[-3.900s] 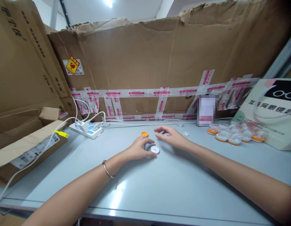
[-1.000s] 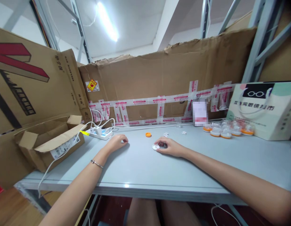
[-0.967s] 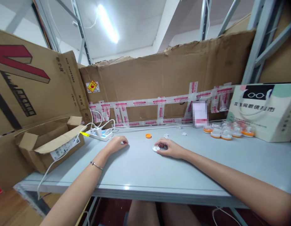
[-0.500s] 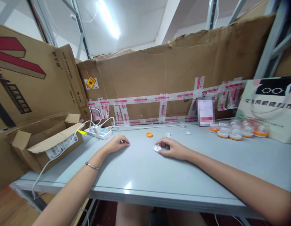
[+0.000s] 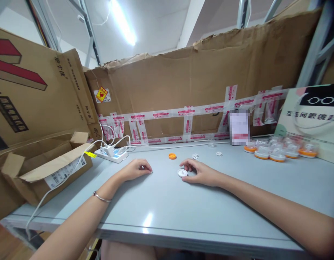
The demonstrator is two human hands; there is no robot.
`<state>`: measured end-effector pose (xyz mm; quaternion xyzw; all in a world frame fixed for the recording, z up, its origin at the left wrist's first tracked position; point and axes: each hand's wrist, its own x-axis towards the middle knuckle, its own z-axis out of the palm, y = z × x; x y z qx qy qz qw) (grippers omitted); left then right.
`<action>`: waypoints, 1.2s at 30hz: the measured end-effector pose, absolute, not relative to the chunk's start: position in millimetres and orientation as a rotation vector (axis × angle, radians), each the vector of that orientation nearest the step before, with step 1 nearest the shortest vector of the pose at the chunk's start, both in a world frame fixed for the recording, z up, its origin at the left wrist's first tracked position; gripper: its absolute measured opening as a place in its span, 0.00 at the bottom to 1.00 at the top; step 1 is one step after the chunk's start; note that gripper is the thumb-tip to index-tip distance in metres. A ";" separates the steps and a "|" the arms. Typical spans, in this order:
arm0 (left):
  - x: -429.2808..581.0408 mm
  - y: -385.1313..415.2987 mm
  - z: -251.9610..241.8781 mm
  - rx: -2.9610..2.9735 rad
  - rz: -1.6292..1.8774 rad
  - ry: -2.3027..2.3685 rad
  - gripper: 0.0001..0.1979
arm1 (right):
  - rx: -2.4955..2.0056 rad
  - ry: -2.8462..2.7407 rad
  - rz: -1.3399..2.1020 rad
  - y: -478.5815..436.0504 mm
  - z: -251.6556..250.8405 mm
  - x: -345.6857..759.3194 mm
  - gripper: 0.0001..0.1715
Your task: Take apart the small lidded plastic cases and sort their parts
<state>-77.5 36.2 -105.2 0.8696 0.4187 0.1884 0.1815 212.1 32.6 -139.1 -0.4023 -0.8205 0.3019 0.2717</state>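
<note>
My right hand (image 5: 201,172) grips a white round disc-shaped piece (image 5: 182,173) by its edge, thumb in front and fingers behind, low over the table. A small raised part shows in the middle of the disc. To the left, my left hand (image 5: 136,170) rests near the table, thumb and fingertips pinched on a tiny whitish piece (image 5: 151,172), too small to name. Beyond the hands lies an orange round part (image 5: 172,156). Small white parts (image 5: 195,156) lie just behind my right fingers, and another white cluster (image 5: 219,154) sits farther right.
Several clear-domed pieces with orange and white bases (image 5: 277,156) stand at the right, by a paper bag (image 5: 304,119). A power strip (image 5: 111,155) with white cables and an open cardboard box (image 5: 61,162) are at left. A cardboard wall (image 5: 167,86) closes the back.
The view has shifted slightly. My left hand has come a little nearer to the disc, and the tiny piece shows more clearly at its fingertips. My right hand still holds the disc.
</note>
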 end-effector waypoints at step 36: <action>37.6 42.0 -118.8 3.211 0.290 0.869 0.08 | -0.931 -2.363 0.784 44.5 -135.3 215.7 0.13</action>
